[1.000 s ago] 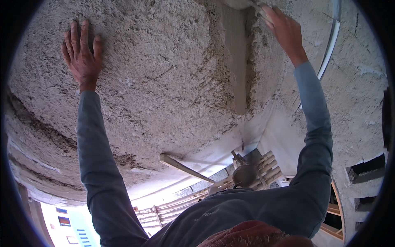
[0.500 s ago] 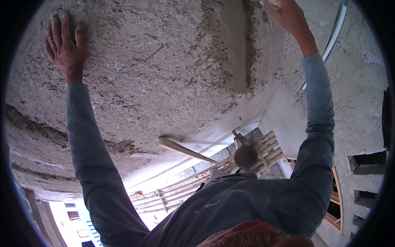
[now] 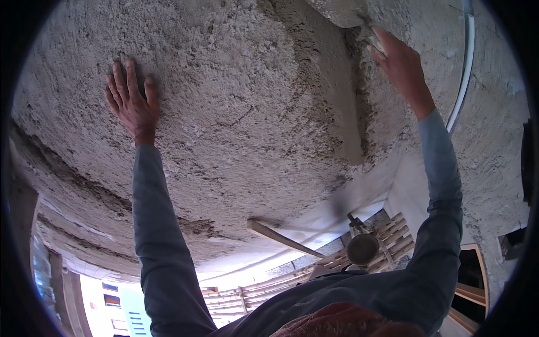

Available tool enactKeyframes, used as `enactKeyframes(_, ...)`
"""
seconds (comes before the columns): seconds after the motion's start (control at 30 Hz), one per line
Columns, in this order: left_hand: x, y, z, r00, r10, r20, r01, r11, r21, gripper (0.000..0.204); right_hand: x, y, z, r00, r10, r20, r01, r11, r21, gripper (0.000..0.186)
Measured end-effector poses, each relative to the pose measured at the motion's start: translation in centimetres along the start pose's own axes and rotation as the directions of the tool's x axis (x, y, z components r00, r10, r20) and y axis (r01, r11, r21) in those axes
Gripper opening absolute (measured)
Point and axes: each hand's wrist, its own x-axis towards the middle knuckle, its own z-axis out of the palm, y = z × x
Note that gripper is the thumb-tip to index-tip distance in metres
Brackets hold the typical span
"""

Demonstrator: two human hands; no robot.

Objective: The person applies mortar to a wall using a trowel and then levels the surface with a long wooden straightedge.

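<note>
My left hand lies with its fingers spread against the rough grey wall, holding nothing. At upper right, my right hand is closed around the handle of a trowel. Its pale blade reaches up and left from the hand to the top edge of the view, so part of it is cut off. Just below the blade runs a smooth strip of mortar with a dark groove along its right side. Whether the blade presses on the wall I cannot tell.
A wooden pole slants below the wall. Beneath it are a round container and a slatted wooden platform. A pale conduit runs down the right side. A wood-framed opening is at lower right.
The view has shifted, so the wall and both hands appear lower and farther right. The trowel blade has come into sight. My left hand stays flat on the wall.
</note>
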Motion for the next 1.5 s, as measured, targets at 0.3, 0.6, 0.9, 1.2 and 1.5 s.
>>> enactKeyframes(0.3,0.1,0.6,-0.6,0.999,-0.007,0.033,0.007,1.000,-0.006,0.063,-4.2,1.0,2.1,0.977,-0.207,-0.051,0.205,0.978,-0.041,0.039)
enactKeyframes(0.6,0.0,0.5,-0.8,1.000,0.012,-0.001,-0.012,1.000,-0.028,0.065,-11.6,2.7,3.2,0.963,-0.103,0.250,0.111,0.994,-0.018,0.033)
enactKeyframes(0.9,-0.1,0.8,-0.8,0.999,0.014,0.034,-0.013,0.999,-0.032,0.072,-11.4,2.3,3.4,0.971,-0.166,0.174,0.185,0.978,-0.101,0.034)
enactKeyframes(1.2,0.3,1.4,-1.1,0.997,0.034,0.067,-0.031,0.998,-0.047,0.073,-22.9,4.0,5.8,0.908,-0.097,0.407,0.180,0.969,-0.170,0.022)
enactKeyframes(1.5,-0.4,1.2,-0.8,0.992,0.041,0.120,-0.038,0.999,-0.026,0.079,-22.2,5.0,7.1,0.964,-0.131,0.232,0.178,0.965,-0.194,0.035)
